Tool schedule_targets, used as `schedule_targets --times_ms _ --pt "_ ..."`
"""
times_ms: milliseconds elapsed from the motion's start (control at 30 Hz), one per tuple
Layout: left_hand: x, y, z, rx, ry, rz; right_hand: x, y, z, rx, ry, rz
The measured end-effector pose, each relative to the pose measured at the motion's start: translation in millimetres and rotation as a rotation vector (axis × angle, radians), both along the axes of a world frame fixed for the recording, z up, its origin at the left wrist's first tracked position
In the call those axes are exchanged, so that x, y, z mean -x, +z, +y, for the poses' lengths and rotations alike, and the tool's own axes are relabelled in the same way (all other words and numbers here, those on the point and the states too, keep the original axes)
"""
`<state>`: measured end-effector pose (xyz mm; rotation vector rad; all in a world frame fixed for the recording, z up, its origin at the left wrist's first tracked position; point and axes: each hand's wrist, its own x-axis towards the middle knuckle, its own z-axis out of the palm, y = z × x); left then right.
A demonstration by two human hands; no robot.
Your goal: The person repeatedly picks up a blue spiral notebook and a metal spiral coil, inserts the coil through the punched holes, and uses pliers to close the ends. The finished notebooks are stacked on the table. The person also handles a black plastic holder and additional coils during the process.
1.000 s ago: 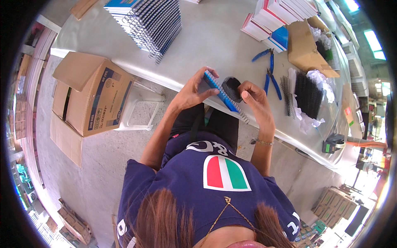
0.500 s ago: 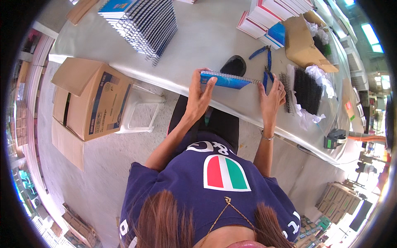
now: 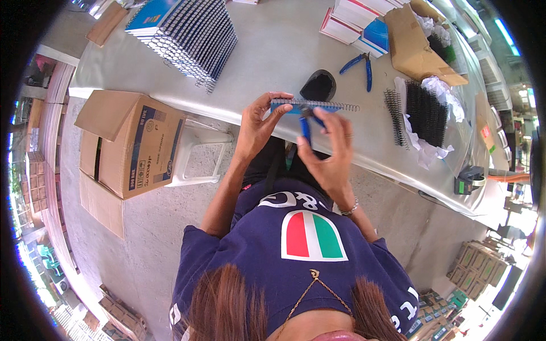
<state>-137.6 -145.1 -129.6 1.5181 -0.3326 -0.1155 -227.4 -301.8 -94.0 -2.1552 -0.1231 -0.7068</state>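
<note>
At the near edge of the smooth grey worktop [image 3: 273,57], your left hand [image 3: 256,131] grasps a blue-covered notebook [image 3: 295,109] by its left end, thumb on the side facing you, the other fingers partly hidden behind it. You hold it nearly edge-on, so most of its cover cannot be made out. A dark wire coil [image 3: 352,107] runs along its upper edge and sticks out past the right end.

Your right hand [image 3: 333,150] has its fingers closed around the blue-handled pliers [image 3: 305,131]. Their head is up against the middle of the notebook, small and blurred; you cannot tell whether it touches the coil or only covers it from view. Your fingers hide part of one handle.

Beyond the notebook lies a rounded black object [image 3: 318,85], its kind unclear. Farther right, a second pair of blue-handled pliers [image 3: 368,77] lies splayed. Black wire coils [image 3: 427,113] lie bunched on crumpled white paper [image 3: 441,152], too tangled to tell apart. Behind them, an open cardboard carton [image 3: 406,54] shows only part of its contents.

To your left, a tall stack of spiral-bound notebooks [image 3: 196,42] stands on the worktop, and a large brown cardboard box [image 3: 128,153] hides part of a white plastic stool [image 3: 202,156].
</note>
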Motion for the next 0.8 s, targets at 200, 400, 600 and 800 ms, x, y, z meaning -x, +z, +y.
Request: schedule_targets --times_ms 200,400,600,800 --pt "-0.6 0.5 3.9 -0.055 -0.007 -0.003 -0.8 -34.2 23.0 0.074 0.006 0.019" --pt "2.4 -1.0 4.3 -0.109 0.011 -0.054 1.0 -31.4 26.1 0.119 -0.014 0.024" --pt "15.3 4.6 -5.0 -0.23 0.168 -0.124 2.2 -7.6 16.4 -1.617 0.749 0.776" --pt "20.9 24.8 7.4 -0.328 0.182 -0.305 -0.8 17.3 -16.0 -0.816 0.596 0.723"
